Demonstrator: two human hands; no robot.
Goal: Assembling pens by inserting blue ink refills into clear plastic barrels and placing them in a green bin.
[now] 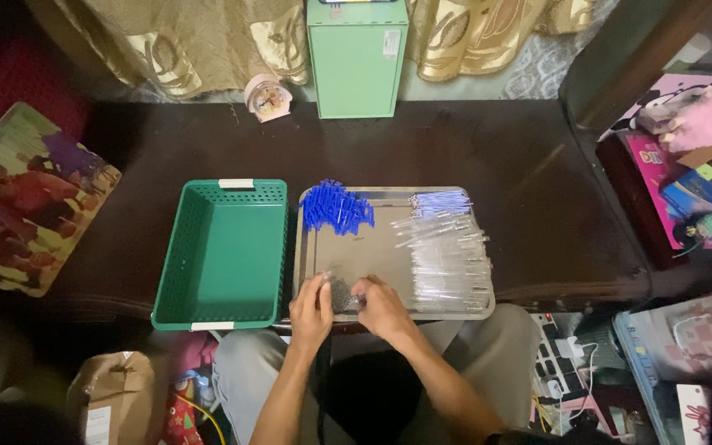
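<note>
A person seated at a dark low table (pixel 488 156) works over a shallow metal tray (pixel 389 247), the landmark here. At the tray's near edge, the left hand (pixel 312 311) and right hand (pixel 381 306) rest with fingers curled down on a small pile of dark tiny parts (pixel 341 290); whether either hand has pinched a piece cannot be told. In the tray's far-left corner lies a heap of blue pen caps (pixel 335 206); along its right side lies a spread of clear pen barrels (pixel 448 259), with a bundle of thin blue refills (pixel 441 202) at the far-right corner. Just left of the tray, touching it, stands a green plastic basket (pixel 224 251) with perforated walls and white tabs on its short ends. Beyond the tray, at the table's far edge, stands a mint-green box (pixel 357 58) bearing a small white label on its upper right. Well right of the tray lie pink and blue printed packages (pixel 686 181).
</note>
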